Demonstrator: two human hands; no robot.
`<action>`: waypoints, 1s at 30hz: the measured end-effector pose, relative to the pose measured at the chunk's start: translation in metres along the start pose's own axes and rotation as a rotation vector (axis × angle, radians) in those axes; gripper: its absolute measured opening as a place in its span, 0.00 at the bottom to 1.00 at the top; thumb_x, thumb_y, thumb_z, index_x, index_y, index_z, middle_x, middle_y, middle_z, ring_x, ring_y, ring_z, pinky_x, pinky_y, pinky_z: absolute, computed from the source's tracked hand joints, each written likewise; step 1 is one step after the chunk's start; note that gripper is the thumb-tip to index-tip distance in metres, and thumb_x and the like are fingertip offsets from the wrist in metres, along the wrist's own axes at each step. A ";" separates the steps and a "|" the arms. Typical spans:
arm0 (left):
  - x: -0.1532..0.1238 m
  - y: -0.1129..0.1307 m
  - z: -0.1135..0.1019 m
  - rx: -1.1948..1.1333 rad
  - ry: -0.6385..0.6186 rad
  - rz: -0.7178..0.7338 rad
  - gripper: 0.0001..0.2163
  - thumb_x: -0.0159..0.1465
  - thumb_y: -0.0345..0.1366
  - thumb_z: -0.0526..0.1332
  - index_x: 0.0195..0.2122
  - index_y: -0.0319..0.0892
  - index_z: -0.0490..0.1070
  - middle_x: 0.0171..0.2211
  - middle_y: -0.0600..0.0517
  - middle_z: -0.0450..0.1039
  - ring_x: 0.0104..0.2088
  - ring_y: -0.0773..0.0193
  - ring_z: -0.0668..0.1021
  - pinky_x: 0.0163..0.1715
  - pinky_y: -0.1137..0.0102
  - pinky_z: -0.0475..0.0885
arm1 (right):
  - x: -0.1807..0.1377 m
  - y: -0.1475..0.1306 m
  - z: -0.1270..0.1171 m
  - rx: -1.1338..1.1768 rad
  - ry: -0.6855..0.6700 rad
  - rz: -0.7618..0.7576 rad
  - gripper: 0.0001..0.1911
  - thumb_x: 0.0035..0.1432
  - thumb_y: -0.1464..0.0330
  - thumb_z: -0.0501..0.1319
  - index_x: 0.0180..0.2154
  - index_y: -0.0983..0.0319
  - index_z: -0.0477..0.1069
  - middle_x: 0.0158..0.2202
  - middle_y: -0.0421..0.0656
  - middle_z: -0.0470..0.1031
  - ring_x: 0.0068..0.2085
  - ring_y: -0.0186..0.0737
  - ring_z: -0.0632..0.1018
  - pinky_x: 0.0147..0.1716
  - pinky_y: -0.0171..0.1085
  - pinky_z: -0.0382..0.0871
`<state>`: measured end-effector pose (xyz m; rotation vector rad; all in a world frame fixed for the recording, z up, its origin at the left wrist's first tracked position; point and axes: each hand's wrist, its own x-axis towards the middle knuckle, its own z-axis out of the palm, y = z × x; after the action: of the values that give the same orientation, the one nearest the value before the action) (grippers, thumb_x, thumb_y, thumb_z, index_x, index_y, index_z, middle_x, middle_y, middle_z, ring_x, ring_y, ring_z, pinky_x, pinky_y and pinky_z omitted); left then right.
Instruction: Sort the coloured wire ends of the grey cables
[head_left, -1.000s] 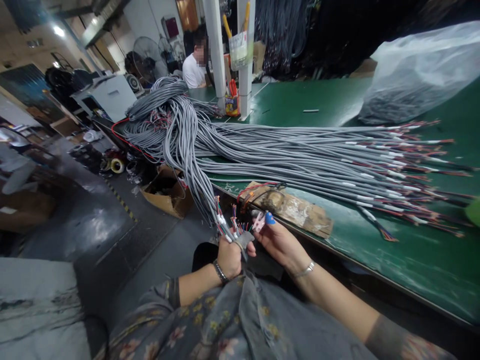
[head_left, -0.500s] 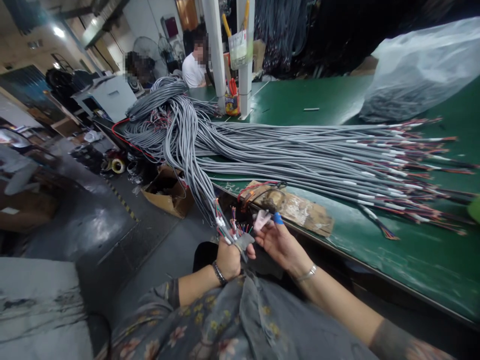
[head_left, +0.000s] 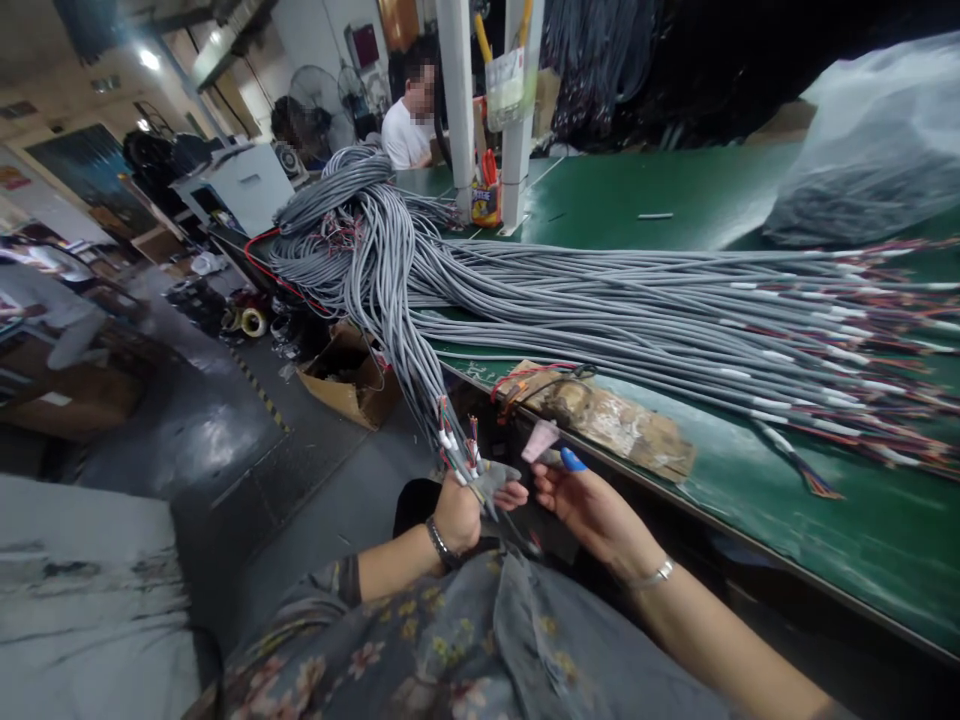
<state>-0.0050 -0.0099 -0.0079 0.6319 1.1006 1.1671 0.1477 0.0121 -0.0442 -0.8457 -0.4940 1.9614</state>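
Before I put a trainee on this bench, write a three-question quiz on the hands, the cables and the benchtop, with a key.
1. True or false: the left hand holds grey cables near their ends.
2. Where is the small pink piece?
A) In the cardboard box
B) At the fingers of the right hand
C) Inside the plastic bag
3. Fill in the colour: many grey cables lie across the ____ benchtop.

Key: 1 true; 2 B; 3 green.

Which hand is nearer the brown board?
Right. In the view, the right hand is just below the board; the left hand, gripping cables, is lower and farther off to its left.
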 end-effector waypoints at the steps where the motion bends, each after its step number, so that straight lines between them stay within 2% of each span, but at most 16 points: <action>1: 0.001 0.000 -0.001 0.000 -0.004 -0.002 0.20 0.42 0.51 0.69 0.22 0.37 0.71 0.16 0.48 0.73 0.21 0.60 0.77 0.21 0.71 0.68 | -0.002 -0.001 0.000 -0.020 0.008 -0.008 0.14 0.44 0.55 0.69 0.27 0.58 0.76 0.28 0.40 0.76 0.28 0.35 0.73 0.27 0.33 0.69; 5: 0.002 0.000 -0.004 0.039 -0.043 -0.029 0.21 0.43 0.53 0.67 0.24 0.36 0.72 0.19 0.46 0.75 0.21 0.62 0.77 0.18 0.75 0.64 | -0.011 -0.004 0.006 -0.145 0.050 -0.061 0.14 0.41 0.58 0.72 0.28 0.60 0.77 0.27 0.41 0.75 0.25 0.34 0.70 0.25 0.34 0.66; 10: -0.003 -0.002 -0.011 0.263 -0.216 -0.034 0.17 0.48 0.50 0.67 0.22 0.38 0.73 0.21 0.47 0.75 0.15 0.70 0.71 0.14 0.77 0.57 | -0.024 -0.004 0.016 -0.422 0.022 -0.124 0.13 0.42 0.59 0.71 0.30 0.59 0.77 0.23 0.40 0.73 0.24 0.35 0.68 0.26 0.36 0.64; 13: -0.007 -0.008 -0.013 0.327 -0.294 -0.034 0.13 0.47 0.44 0.68 0.24 0.39 0.74 0.20 0.51 0.74 0.15 0.70 0.70 0.16 0.76 0.61 | -0.033 -0.004 0.016 -0.574 -0.004 -0.221 0.15 0.43 0.59 0.71 0.35 0.56 0.77 0.26 0.41 0.75 0.27 0.39 0.71 0.29 0.38 0.67; 16: -0.009 -0.014 -0.014 0.392 -0.331 0.019 0.10 0.42 0.36 0.70 0.27 0.41 0.76 0.20 0.55 0.73 0.19 0.68 0.71 0.20 0.74 0.66 | -0.039 -0.007 0.011 -0.776 -0.043 -0.298 0.10 0.43 0.59 0.70 0.28 0.56 0.78 0.24 0.42 0.75 0.26 0.42 0.72 0.27 0.39 0.68; 20: -0.010 -0.012 -0.017 0.510 -0.328 0.162 0.10 0.39 0.27 0.68 0.25 0.44 0.76 0.16 0.60 0.69 0.18 0.68 0.70 0.22 0.74 0.66 | -0.044 -0.012 0.008 -0.985 -0.096 -0.381 0.09 0.42 0.57 0.70 0.24 0.54 0.78 0.26 0.44 0.77 0.29 0.47 0.74 0.34 0.43 0.70; 23: -0.011 -0.010 -0.017 0.429 -0.374 0.111 0.11 0.40 0.29 0.69 0.26 0.45 0.76 0.17 0.59 0.71 0.20 0.66 0.72 0.24 0.73 0.69 | -0.048 -0.014 0.011 -1.006 -0.079 -0.416 0.09 0.43 0.56 0.69 0.26 0.52 0.79 0.28 0.44 0.78 0.31 0.49 0.76 0.37 0.44 0.71; 27: -0.017 -0.004 -0.021 0.171 -0.495 -0.052 0.12 0.43 0.40 0.71 0.29 0.43 0.77 0.25 0.51 0.77 0.31 0.57 0.78 0.34 0.65 0.73 | -0.052 -0.013 0.012 -0.921 -0.062 -0.403 0.10 0.46 0.54 0.67 0.28 0.52 0.80 0.27 0.44 0.78 0.30 0.49 0.76 0.35 0.44 0.72; 30: -0.024 0.006 -0.033 0.038 -0.450 -0.066 0.20 0.45 0.45 0.71 0.36 0.40 0.77 0.32 0.44 0.79 0.35 0.54 0.80 0.39 0.63 0.72 | -0.054 -0.013 0.010 -0.882 -0.015 -0.435 0.12 0.47 0.54 0.66 0.30 0.52 0.80 0.27 0.44 0.78 0.30 0.48 0.76 0.34 0.42 0.72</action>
<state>-0.0374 -0.0348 -0.0068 0.8337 0.7542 0.8912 0.1666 -0.0277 -0.0094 -1.1227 -1.4733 1.3116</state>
